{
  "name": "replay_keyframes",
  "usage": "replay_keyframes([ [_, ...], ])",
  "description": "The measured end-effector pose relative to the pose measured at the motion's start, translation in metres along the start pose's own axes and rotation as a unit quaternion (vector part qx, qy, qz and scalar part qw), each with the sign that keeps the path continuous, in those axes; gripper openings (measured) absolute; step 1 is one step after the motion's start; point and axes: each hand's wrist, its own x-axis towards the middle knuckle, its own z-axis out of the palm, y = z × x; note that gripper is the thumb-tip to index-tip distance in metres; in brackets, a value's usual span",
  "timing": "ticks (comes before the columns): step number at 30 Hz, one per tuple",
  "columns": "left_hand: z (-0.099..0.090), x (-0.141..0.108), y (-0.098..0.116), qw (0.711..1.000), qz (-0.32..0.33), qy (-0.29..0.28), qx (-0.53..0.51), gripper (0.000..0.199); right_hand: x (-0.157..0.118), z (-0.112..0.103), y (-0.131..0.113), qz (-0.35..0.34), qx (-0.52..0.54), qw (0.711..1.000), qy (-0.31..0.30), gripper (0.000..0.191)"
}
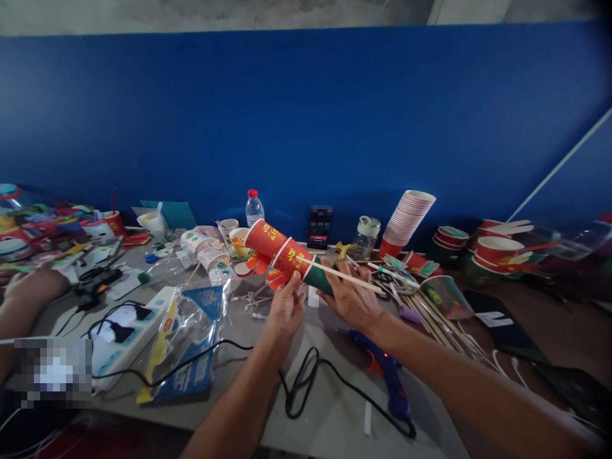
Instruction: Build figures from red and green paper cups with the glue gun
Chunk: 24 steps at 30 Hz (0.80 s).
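A joined row of paper cups, red ones (289, 257) and a green one (319, 276) at the right end, is held tilted above the table. My left hand (287, 306) grips the red part from below, fingers closed. Wrapped round the green end is my right hand (352, 294). A wooden stick (342, 276) lies slantwise along the cups, its right end over my right hand. Red cut-paper pieces (258, 266) show beside the cups at the left. Below my right forearm rests a blue glue gun (389, 376) with a black cable.
A tall stack of cups (408, 220) stands behind, near a glass jar (366, 237) and a bottle (254, 207). Wooden sticks (433, 315) lie at right. Plastic packaging (191, 338) and a power strip (136, 335) are at left. Another person's hand (36, 287) is far left.
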Motion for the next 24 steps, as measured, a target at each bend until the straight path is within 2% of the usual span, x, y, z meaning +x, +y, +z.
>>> replay_keyframes([
  [5,-0.001,0.001,0.0,1.0,-0.001,0.003,-0.001,0.019,0.001,-0.003,-0.001,0.009,-0.016,1.0,-0.017,0.057],
  [9,0.0,0.002,-0.001,1.0,0.001,0.009,0.002,0.025,0.002,-0.006,0.0,0.002,-0.017,0.999,-0.033,0.058],
  [14,-0.002,0.003,-0.003,0.999,0.004,-0.019,-0.032,0.026,0.002,-0.005,-0.001,-0.001,-0.012,1.0,-0.025,0.063],
  [17,-0.004,0.005,-0.004,0.998,-0.003,-0.034,-0.054,0.024,0.002,-0.009,-0.001,-0.006,0.018,1.0,-0.006,0.074],
  [21,-0.006,0.007,-0.003,0.996,-0.005,-0.067,-0.065,0.018,0.001,-0.018,0.005,0.022,0.091,0.995,0.027,0.094],
  [24,-0.007,0.008,-0.002,0.995,-0.004,-0.072,-0.07,0.017,-0.002,-0.02,0.014,0.047,0.151,0.987,0.034,0.095],
])
